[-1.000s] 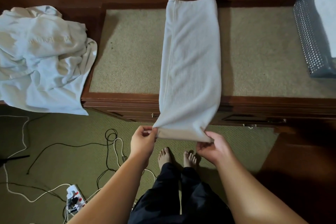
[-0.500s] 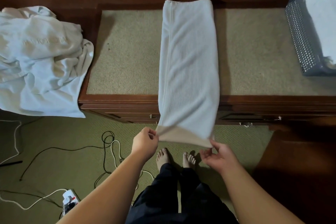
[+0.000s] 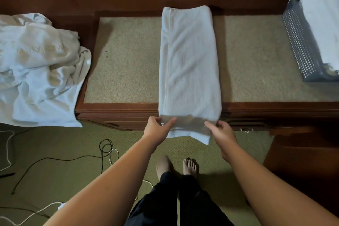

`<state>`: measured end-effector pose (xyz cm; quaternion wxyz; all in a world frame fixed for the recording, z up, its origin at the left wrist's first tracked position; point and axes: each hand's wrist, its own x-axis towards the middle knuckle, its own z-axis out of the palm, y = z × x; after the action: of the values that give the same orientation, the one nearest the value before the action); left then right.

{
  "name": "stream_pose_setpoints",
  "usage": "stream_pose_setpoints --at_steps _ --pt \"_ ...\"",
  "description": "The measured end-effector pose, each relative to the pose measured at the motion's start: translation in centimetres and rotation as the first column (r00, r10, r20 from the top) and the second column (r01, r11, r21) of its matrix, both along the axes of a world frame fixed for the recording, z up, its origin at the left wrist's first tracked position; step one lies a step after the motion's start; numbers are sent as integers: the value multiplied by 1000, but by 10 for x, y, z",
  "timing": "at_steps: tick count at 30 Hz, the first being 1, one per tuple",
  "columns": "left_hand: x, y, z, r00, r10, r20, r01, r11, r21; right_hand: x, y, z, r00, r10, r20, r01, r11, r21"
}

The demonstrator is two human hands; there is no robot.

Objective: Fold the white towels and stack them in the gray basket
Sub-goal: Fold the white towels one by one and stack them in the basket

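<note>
A white towel (image 3: 189, 64), folded into a long narrow strip, lies across the carpeted top of a wooden bench (image 3: 124, 71); its near end hangs over the front edge. My left hand (image 3: 157, 128) pinches the near left corner of the towel. My right hand (image 3: 222, 130) pinches the near right corner. A pile of crumpled white towels (image 3: 38, 71) lies to the left. The gray basket (image 3: 300, 46) stands at the right end of the bench with folded white towels (image 3: 322, 16) in it.
Black and white cables (image 3: 106, 150) trail over the green carpet at the lower left. My bare feet (image 3: 176, 167) stand just before the bench. Dark wood panelling runs behind the bench and a dark wooden piece stands at the right.
Both hands have risen with the towel's near end toward the bench's front edge. The right hand, briefly loose half a second ago, now pinches the right corner again.
</note>
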<state>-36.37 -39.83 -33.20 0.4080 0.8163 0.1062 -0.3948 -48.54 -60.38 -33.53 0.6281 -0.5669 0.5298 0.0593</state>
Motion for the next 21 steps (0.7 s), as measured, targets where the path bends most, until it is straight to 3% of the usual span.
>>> stream_pose_setpoints --at_steps 4,8,11,15,21 --pt "3 -14 -8 968 231 -101 -239 968 -74 6 -8 -3 998 -55 -11 54 995 -89" --pt "-7 -18 -20 989 123 -82 -127 991 -47 -5 -15 -9 1000 16 -1 -16 999 -50" --pt "-17 -10 -20 995 90 -38 -91 996 -9 -13 -21 -12 987 157 -25 -156 988 19" --pt "-32 0 -11 998 57 17 -56 997 -51 -17 -27 -8 963 268 -20 -268 963 9" --pt "-50 6 6 997 50 59 -51 999 13 -14 -22 -2 997 46 58 -51 995 90"
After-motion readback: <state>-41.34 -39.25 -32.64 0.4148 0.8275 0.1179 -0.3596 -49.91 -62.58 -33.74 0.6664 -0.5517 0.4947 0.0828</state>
